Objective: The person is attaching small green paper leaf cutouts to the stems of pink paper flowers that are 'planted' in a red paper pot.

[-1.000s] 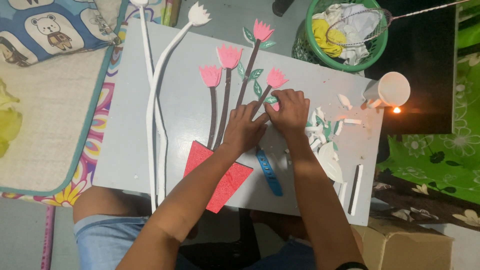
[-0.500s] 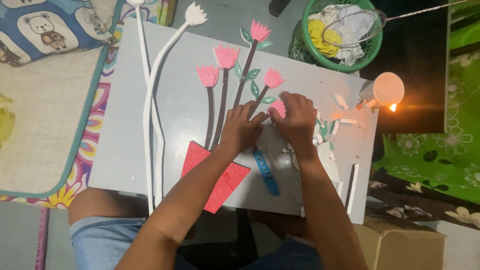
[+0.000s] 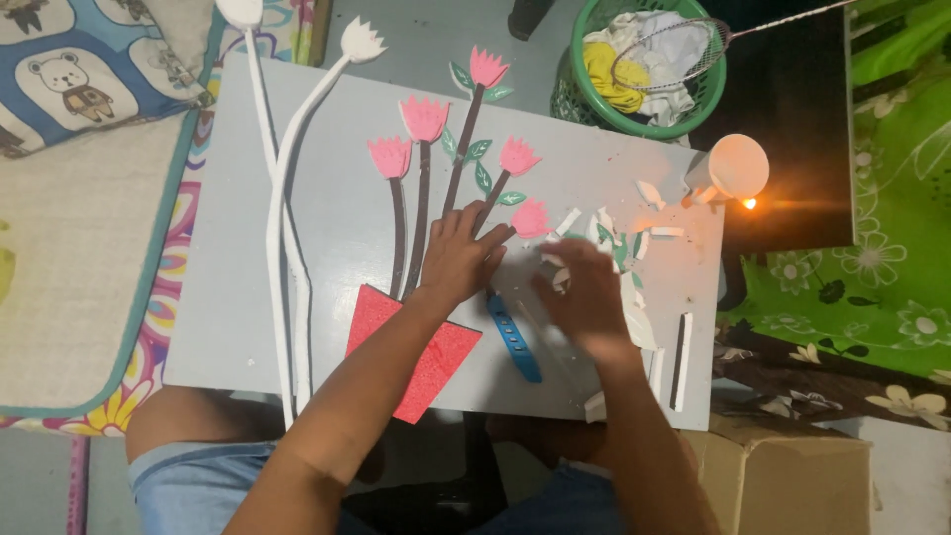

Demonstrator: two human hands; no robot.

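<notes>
Together, looking down from above, we see a grey board (image 3: 297, 327) serving as our tabletop, laid with a foam flower picture: pink tulip heads on dark stems rising from a red pot shape (image 3: 421, 362) at the near edge. Our left hand (image 3: 461, 260) lies flat with fingers spread, pressing down on the stems just above the pot. Our right hand (image 3: 584, 297) is blurred with motion just right of it, fingers loosely curled over white scraps; we cannot tell whether it pinches anything. The newest pink flower (image 3: 532, 218) sits on the board just beyond our left fingertips, between the two hands. To do this step well, we judge it best to hold the stems steady with the flat hand while the other seats each piece squarely and presses it evenly so the edges stay down. A blue strip with holes (image 3: 515, 339) lies between our wrists. Two long white foam stems (image 3: 287, 258) run along the left of the board. Beyond the far right corner stands a green basket (image 3: 634, 109) of cloths, and beside it a pale round lamp (image 3: 738, 166) glows orange. A brown cardboard box (image 3: 792, 476), plain on the side we see, sits at lower right.
</notes>
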